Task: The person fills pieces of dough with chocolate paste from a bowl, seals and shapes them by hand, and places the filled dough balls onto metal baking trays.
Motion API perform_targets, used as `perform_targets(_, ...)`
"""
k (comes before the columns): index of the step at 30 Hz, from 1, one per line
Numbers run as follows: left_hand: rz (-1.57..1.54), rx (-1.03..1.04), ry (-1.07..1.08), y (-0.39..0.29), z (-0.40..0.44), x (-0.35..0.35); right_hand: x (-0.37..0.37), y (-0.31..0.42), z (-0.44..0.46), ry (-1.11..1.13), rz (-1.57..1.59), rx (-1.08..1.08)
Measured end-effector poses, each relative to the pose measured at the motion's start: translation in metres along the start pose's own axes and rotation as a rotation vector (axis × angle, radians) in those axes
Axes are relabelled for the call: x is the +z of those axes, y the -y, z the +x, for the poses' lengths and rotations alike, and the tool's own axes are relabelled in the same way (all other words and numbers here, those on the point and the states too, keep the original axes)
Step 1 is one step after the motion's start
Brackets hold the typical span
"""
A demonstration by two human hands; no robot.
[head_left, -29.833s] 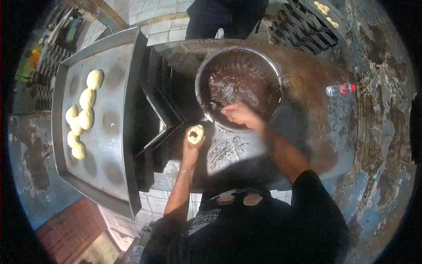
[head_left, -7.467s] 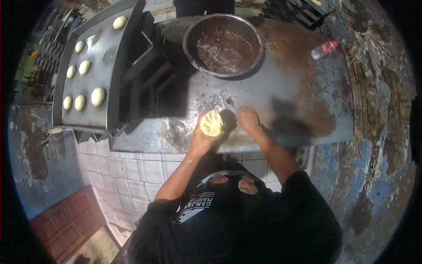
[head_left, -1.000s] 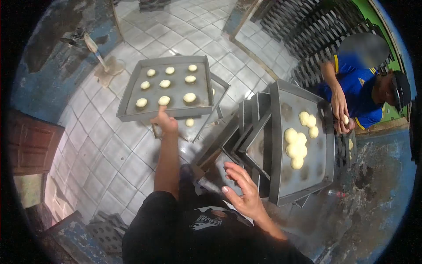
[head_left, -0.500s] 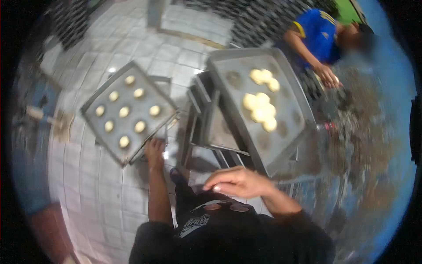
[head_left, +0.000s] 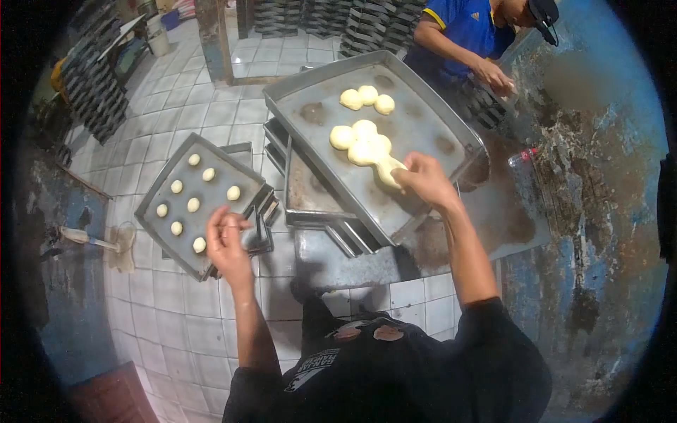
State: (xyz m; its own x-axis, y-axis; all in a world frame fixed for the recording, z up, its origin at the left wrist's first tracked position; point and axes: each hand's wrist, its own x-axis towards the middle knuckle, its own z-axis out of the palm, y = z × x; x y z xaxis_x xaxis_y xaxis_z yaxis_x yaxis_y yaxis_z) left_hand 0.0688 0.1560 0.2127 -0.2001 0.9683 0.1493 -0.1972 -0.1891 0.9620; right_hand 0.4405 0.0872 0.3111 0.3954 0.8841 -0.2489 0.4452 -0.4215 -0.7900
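My right hand [head_left: 429, 182] pinches a pale dough ball [head_left: 389, 172] at the near end of a joined cluster of dough balls [head_left: 363, 143]. The pinched piece is stretched but still attached to the cluster. It lies in a large metal baking tray [head_left: 310, 151], which also has a separate group of 3 joined dough balls [head_left: 367, 97]. My left hand [head_left: 227, 243] hovers at the near right side of a smaller-looking tray [head_left: 159, 236], fingers loosely bent and apart, apparently holding nothing. Spaced single dough balls [head_left: 193, 204] sit in that tray; my hand may cover one.
The large tray rests tilted across other trays [head_left: 317, 201] on a worn table [head_left: 564, 233]. A co-worker in a blue shirt [head_left: 462, 32] stands at the far right, hands over the table. A small bottle [head_left: 522, 156] lies there. Dark stacked trays [head_left: 92, 92] stand far left.
My right hand has moved from before my body onto the dough cluster and taken hold of one ball. My left hand has let go of the lower tray's edge and risen. The view has turned.
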Motion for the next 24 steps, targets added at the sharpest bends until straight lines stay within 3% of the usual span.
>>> perform_targets(1, 0.003, 0.01, 0.123, -0.023, -0.022, 0.015, -0.007, 0.004, -0.022, 0.002, 0.014, -0.007)
perform_targets(4, -0.11, -0.019, 0.409, -0.062, -0.105, 0.076, -0.019, -0.01, -0.101, -0.281, 0.077, -0.362)
perform_targets(6, -0.294, -0.115, 0.348, -0.077, -0.175, 0.14, -0.023, -0.016, -0.154, -0.373, -0.137, -0.624)
perform_targets(8, -0.148, -0.16, 0.63, -0.077, -0.225, 0.168, -0.034, -0.044, -0.193, -0.298, -0.135, -0.857)
perform_targets(9, -0.348, -0.398, 0.701, -0.071, -0.25, 0.184, -0.041, -0.057, -0.211, -0.305, -0.03, -0.815)
perform_targets(10, -0.479, -0.389, 0.686, -0.066, -0.277, 0.205, -0.05, -0.072, -0.226, -0.338, -0.018, -0.805)
perform_targets(12, -0.315, -0.286, 0.656, -0.056, -0.324, 0.227, -0.074, -0.108, -0.256, -0.594, 0.182, -0.752)
perform_targets(13, -0.299, -0.291, 0.686, -0.044, -0.345, 0.237, -0.082, -0.143, -0.263, -0.569, 0.001, -0.803)
perform_targets(15, -0.029, 0.009, 0.667, -0.025, -0.386, 0.256, -0.084, -0.194, -0.293, -0.49, 0.128, -0.613)
perform_targets(16, -0.017, 0.013, 0.712, -0.027, -0.404, 0.27, -0.093, -0.214, -0.306, -0.457, 0.154, -0.489)
perform_targets(18, -0.06, -0.196, 0.76, -0.03, -0.442, 0.303, -0.092, -0.267, -0.307, -0.482, 0.837, -0.304)
perform_targets(19, -0.09, -0.232, 0.802, -0.021, -0.455, 0.317, -0.099, -0.273, -0.315, -0.578, 0.976, -0.285)
perform_targets(20, -0.088, -0.237, 0.811, -0.015, -0.466, 0.327, -0.112, -0.281, -0.325, -0.587, 0.977, -0.28)
perform_targets(22, 0.118, -0.071, 0.947, -0.01, -0.483, 0.34, -0.138, -0.296, -0.349, -0.373, 0.971, -0.268)
perform_targets(23, 0.026, -0.089, 1.101, 0.009, -0.48, 0.34, -0.151, -0.316, -0.349, -0.425, 0.931, -0.306)
perform_targets(24, 0.038, -0.101, 1.101, 0.021, -0.49, 0.34, -0.165, -0.314, -0.353, -0.502, 1.004, -0.285)
